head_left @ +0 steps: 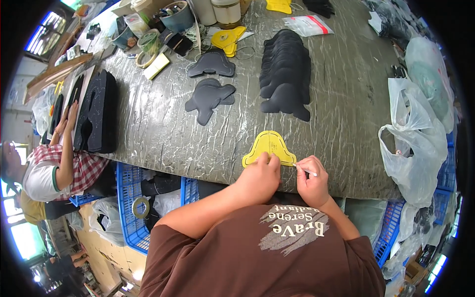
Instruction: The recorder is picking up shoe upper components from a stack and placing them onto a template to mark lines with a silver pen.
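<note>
A yellow bell-shaped template (269, 143) with slots along its border lies near the table's front edge, a thin dark rim showing around it. My left hand (258, 179) presses on its lower part with bent fingers, covering that area. In my right hand (312, 182) is a slim white marking pen (310, 172), pinched between the fingers, its tip at the template's lower right corner. Beyond the template, a row of overlapping black shaped pieces (286, 74) runs away from me. More black pieces (209, 98) lie to the left of that row.
Other yellow templates (228, 39), a tape roll (146, 58) and a blue-grey tub of tools (177, 19) stand at the back left. Plastic bags (413, 148) hang over the right edge. At the left, a co-worker's hands (69, 119) touch thick black stacks (101, 111). Blue crates (132, 208) sit below.
</note>
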A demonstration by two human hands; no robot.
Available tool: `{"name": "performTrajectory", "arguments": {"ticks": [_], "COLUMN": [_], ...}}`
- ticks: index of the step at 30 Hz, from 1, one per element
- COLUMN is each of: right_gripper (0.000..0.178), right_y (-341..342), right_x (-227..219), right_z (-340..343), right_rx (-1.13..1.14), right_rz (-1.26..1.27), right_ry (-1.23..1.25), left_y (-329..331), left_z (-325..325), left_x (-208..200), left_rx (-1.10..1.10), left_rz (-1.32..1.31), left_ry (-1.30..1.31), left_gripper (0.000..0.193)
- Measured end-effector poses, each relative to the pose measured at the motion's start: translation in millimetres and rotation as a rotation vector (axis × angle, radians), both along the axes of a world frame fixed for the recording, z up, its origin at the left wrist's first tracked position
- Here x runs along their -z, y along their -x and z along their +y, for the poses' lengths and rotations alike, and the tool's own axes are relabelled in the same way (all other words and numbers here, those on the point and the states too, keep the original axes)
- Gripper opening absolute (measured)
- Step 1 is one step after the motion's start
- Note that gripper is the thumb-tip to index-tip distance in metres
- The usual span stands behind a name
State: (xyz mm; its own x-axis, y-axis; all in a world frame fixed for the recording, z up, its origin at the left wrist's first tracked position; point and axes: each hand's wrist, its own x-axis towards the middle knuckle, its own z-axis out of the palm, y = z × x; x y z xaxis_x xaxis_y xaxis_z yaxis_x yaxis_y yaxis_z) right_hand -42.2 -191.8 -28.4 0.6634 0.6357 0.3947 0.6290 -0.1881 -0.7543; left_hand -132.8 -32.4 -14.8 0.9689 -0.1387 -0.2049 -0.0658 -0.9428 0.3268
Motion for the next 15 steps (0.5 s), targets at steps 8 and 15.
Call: {"name": "performTrajectory", "arguments": {"ticks": [8,15], "right_gripper": [0.013,0.011], "right_y": [-9.4,1.9], "right_x": [-17.3,-14.0], "right_z": [7.9,56.0], "right_rx": [-0.025,-0.31], "right_rz": [-0.064,0.069], "right_ry": [0.25,0.008], "left_y": [-67.1,-75.4], "left_z": [72.1,73.2], "left_x": [-4.3,-4.3], "left_rx": [-0.128,-0.093], "left_rz": [0.157,0.212], "left_ry": [0.4,0.38], "left_gripper": [0.024,0.024]}}
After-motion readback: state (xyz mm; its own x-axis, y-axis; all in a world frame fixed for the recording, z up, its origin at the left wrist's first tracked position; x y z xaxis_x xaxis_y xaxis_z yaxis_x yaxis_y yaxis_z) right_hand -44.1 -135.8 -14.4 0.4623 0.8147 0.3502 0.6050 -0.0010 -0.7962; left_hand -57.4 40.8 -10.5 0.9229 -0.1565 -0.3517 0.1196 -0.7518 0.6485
